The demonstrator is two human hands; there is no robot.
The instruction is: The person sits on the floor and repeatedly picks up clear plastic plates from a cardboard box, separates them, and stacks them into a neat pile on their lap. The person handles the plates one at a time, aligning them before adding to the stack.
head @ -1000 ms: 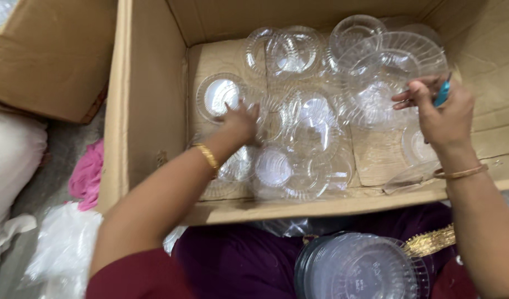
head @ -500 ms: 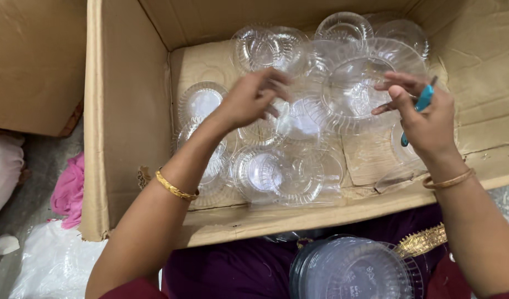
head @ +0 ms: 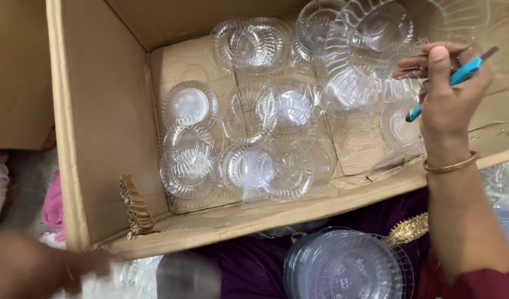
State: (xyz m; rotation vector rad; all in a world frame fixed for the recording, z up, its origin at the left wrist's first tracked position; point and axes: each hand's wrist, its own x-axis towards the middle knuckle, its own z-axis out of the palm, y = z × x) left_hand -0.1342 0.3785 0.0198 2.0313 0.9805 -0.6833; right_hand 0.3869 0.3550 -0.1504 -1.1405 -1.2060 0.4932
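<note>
1. Fingers of the right hand (head: 451, 94) at the upper right of the frame were curled together, pinching the rim of a large clear fluted plastic bowl (head: 376, 50) between thumb and fingertips; a teal-handled cutter (head: 448, 83) lay tucked across the same palm, probably so that it stayed ready while the fingers did other work.

2. Tilt of that bowl showed its ribbed inside to the camera; it hung over the upper right part of the cardboard box (head: 99, 138) and rested on nothing, which suggested a grip by the edge to keep the thin wall from buckling.

3. Small clear plastic dishes (head: 249, 133) lay scattered over the box floor from centre left to centre, several overlapping or nested in one another; such light, shallow pieces likely sat loose there because the high box walls kept them together.

4. Flaps of the box stood open toward the lower edge of the frame, giving free reach from the lap side; a torn strip of corrugated card (head: 134, 207) hung off the lower left wall.

5. Blur hid the left hand (head: 72, 271) at the lower left corner, outside the box; I cannot tell whether it was spread or closed, nor what it touched.

6. Stack of round clear lids (head: 348, 266) rested on the purple-clothed lap at the lower centre right, near the box edge and within easy reach of the right arm; a gold bangle (head: 451, 164) circled that wrist.
</note>
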